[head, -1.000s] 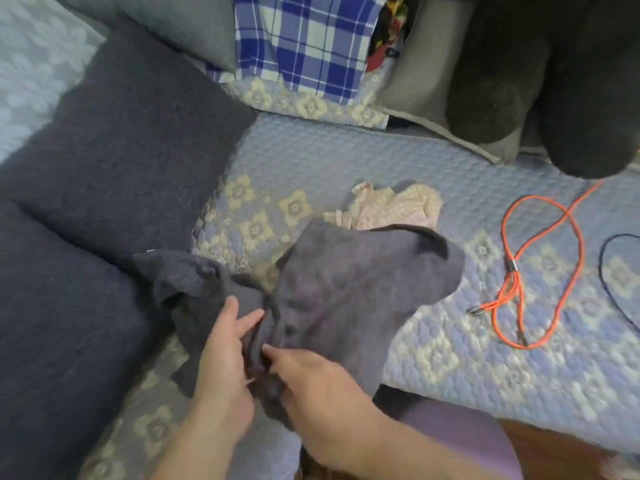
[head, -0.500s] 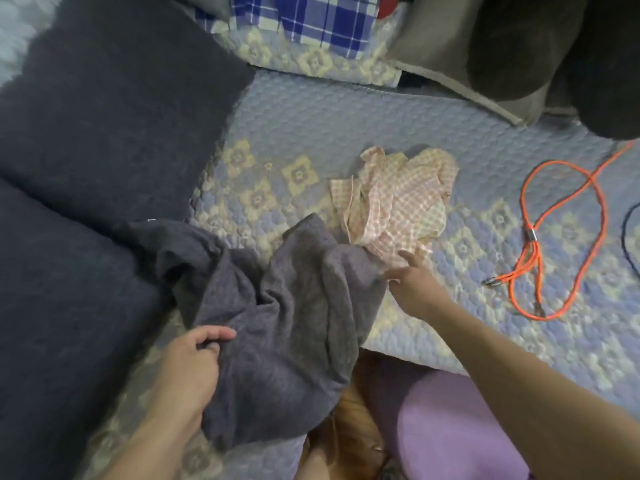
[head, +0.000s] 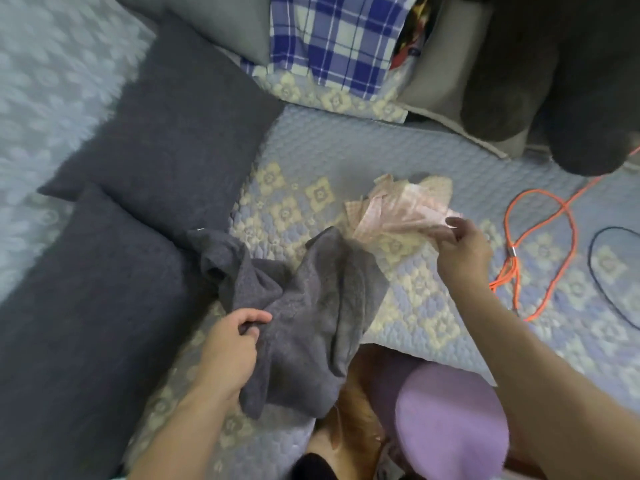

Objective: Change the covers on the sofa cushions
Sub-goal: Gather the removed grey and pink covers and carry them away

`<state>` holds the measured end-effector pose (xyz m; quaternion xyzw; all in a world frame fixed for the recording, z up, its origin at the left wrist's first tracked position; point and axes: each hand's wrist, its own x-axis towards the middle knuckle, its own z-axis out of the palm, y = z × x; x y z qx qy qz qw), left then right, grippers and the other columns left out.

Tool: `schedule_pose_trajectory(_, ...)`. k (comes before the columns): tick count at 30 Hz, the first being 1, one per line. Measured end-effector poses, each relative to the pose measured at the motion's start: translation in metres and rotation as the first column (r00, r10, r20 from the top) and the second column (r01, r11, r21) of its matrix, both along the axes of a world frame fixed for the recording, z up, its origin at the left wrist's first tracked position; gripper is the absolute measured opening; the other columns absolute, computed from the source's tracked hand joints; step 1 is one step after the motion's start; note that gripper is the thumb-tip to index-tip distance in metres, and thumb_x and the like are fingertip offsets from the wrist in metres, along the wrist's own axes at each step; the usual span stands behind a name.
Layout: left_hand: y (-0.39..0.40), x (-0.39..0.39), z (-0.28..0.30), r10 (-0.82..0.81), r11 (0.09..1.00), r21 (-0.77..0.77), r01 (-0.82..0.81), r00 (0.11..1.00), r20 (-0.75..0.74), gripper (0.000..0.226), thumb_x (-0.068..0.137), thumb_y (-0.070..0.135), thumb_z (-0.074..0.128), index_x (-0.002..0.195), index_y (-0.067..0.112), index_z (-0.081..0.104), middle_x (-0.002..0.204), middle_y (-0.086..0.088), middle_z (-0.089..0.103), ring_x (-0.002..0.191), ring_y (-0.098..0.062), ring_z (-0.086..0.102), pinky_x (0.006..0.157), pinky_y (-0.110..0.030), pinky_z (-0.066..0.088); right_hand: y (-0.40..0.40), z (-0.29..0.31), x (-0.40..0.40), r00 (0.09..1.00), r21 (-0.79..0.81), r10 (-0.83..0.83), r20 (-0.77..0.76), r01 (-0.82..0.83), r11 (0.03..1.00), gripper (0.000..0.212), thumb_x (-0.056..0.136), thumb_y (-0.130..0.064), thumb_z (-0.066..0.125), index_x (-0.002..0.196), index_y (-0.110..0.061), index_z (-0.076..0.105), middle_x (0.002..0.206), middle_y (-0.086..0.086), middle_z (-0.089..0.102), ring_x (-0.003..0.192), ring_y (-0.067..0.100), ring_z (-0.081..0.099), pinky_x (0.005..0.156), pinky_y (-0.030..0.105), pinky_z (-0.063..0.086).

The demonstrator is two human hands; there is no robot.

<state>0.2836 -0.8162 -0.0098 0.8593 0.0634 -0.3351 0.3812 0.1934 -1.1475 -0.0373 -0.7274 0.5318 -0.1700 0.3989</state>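
Pinching a fold of the dark grey cushion cover (head: 304,317), the left hand (head: 232,351) sits at lower centre of the frame, its fingers curled into the cloth's left edge; this grip is closed tight on the fabric. Right of centre, the right hand (head: 462,249) pinches an edge of the pink checked cushion cover (head: 398,211) between thumb and fingers and holds that edge lifted off the sofa, the cloth blurred and stretched toward the hand. Both covers lie crumpled on the quilted blue sofa throw (head: 363,147) with its pale yellow floral pattern; the grey cover's upper tip touches the lower left of the pink one. Two dark blue cushions (head: 173,140) lie along the left side of the frame, one behind the other, and the grey cover's left corner rests against them. At upper centre stands a blue and white plaid cushion (head: 332,39). An orange cord (head: 540,233) loops on the throw at right, just beside a thin black cable (head: 602,271). A large dark plush shape (head: 571,81) fills the upper right corner.
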Motion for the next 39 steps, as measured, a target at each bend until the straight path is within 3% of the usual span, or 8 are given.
schedule_pose_trajectory(3, 0.009, -0.014, 0.053, 0.105, 0.992, -0.082, -0.1, 0.993, 0.055, 0.039, 0.098, -0.004, 0.054, 0.089, 0.028, 0.075, 0.1, 0.002, 0.072, 0.098, -0.016, 0.067, 0.091, -0.038, 0.056, 0.017, 0.079, -0.029, 0.966, -0.154, 0.245, -0.083, -0.255, 0.955, 0.009, 0.091, -0.021, 0.069, 0.093, -0.013, 0.074, 0.088, 0.003, 0.064, 0.082, 0.02, 0.057, 0.068, 0.023, 0.031)
schedule_pose_trajectory(7, 0.023, -0.055, 0.123, 0.26, 0.951, -0.214, -0.224, 0.954, 0.152, 0.034, 0.099, -0.005, 0.053, 0.093, 0.021, 0.074, 0.094, 0.002, 0.073, 0.075, 0.005, 0.067, 0.068, -0.013, 0.052, 0.042, 0.159, -0.075, 0.909, -0.463, 0.416, 0.037, -0.353, 0.813, 0.006, 0.09, -0.008, 0.068, 0.089, -0.005, 0.074, 0.083, 0.003, 0.056, 0.075, 0.013, 0.051, 0.067, 0.016, 0.031)
schedule_pose_trajectory(16, 0.07, -0.203, 0.24, 0.493, 0.767, -0.535, -0.353, 0.858, 0.141, 0.043, 0.093, -0.017, 0.048, 0.103, 0.015, 0.074, 0.082, -0.003, 0.076, 0.07, -0.017, 0.071, 0.062, -0.032, 0.059, 0.123, 0.322, -0.149, 0.69, -0.457, 0.645, 0.329, -0.481, 0.748, 0.02, 0.096, -0.02, 0.061, 0.077, -0.015, 0.06, 0.067, -0.008, 0.054, 0.064, 0.001, 0.049, 0.058, 0.011, 0.033)
schedule_pose_trajectory(20, 0.114, -0.258, 0.276, 0.494, 0.803, -0.51, -0.307, 0.822, 0.283, 0.047, 0.094, -0.014, 0.049, 0.091, 0.023, 0.077, 0.091, -0.014, 0.074, 0.076, -0.029, 0.064, 0.072, -0.046, 0.051, 0.193, 0.383, -0.171, 0.31, -0.276, 0.945, 0.101, -0.904, 0.326, 0.019, 0.1, -0.021, 0.057, 0.083, -0.011, 0.06, 0.059, -0.007, 0.049, 0.052, 0.001, 0.047, 0.053, 0.016, 0.039)
schedule_pose_trajectory(23, 0.15, -0.294, 0.305, 0.43, 0.869, -0.435, -0.237, 0.798, 0.424, 0.046, 0.096, -0.009, 0.051, 0.092, 0.03, 0.076, 0.094, -0.015, 0.07, 0.075, -0.032, 0.059, 0.067, -0.043, 0.045, 0.247, 0.407, -0.196, 0.07, -0.156, 0.952, 0.297, -0.98, 0.121, 0.005, 0.099, -0.016, 0.06, 0.099, -0.019, 0.064, 0.056, 0.004, 0.043, 0.045, 0.01, 0.036, 0.045, 0.02, 0.035)
schedule_pose_trajectory(27, 0.203, -0.353, 0.339, 0.348, 0.929, -0.308, -0.204, 0.764, 0.544, 0.043, 0.101, 0.001, 0.05, 0.09, 0.034, 0.076, 0.1, 0.016, 0.073, 0.068, 0.0, 0.064, 0.064, -0.027, 0.049, 0.327, 0.417, -0.229, -0.074, -0.086, 0.848, 0.525, -0.996, -0.034, 0.012, 0.097, -0.012, 0.061, 0.099, -0.019, 0.071, 0.067, -0.002, 0.061, 0.061, 0.016, 0.049, 0.057, 0.025, 0.042)
schedule_pose_trajectory(34, 0.313, -0.481, 0.355, 0.564, 0.771, -0.567, -0.289, 0.724, 0.398, 0.019, 0.091, 0.024, 0.074, 0.109, 0.018, 0.074, 0.105, 0.001, 0.077, 0.102, -0.014, 0.072, 0.087, -0.024, 0.053, 0.513, 0.415, -0.297, -0.173, 0.021, 0.774, 0.609, -0.972, -0.234, 0.013, 0.098, -0.009, 0.06, 0.1, -0.011, 0.072, 0.084, -0.004, 0.076, 0.082, 0.007, 0.072, 0.077, 0.024, 0.056)
schedule_pose_trajectory(39, 0.446, -0.581, 0.348, 0.806, 0.59, -0.564, -0.577, 0.456, 0.377, 0.033, 0.101, 0.034, 0.059, 0.084, 0.013, 0.077, 0.088, -0.009, 0.078, 0.085, -0.022, 0.074, 0.082, -0.042, 0.053, 0.66, 0.418, -0.381, -0.36, 0.026, 0.714, 0.601, -0.883, -0.468, 0.022, 0.098, -0.011, 0.062, 0.119, -0.016, 0.067, 0.11, -0.003, 0.075, 0.104, 0.006, 0.07, 0.092, 0.023, 0.054)
